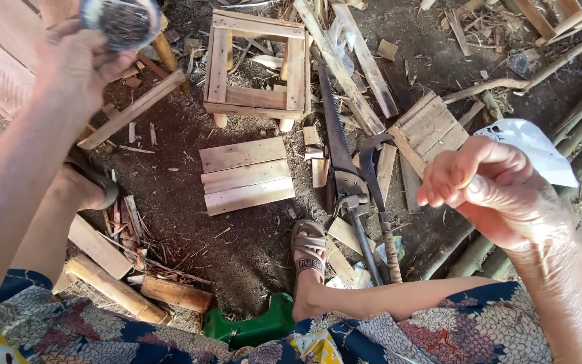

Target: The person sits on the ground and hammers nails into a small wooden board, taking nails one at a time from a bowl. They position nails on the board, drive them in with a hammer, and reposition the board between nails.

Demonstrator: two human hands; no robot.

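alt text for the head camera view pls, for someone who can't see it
Seated over a dirt floor strewn with wood offcuts, a person lifts a round grey bundle in the left hand and a white plastic bag in the right hand. Three short pale planks lie below a square wooden frame.

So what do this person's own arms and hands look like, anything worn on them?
Both forearms are bare, with no sleeves, gloves, rings or watch showing on the left hand or the right hand. The only clothing in view is a patterned garment in navy, red, yellow and grey over the lap, plus a strapped sandal.
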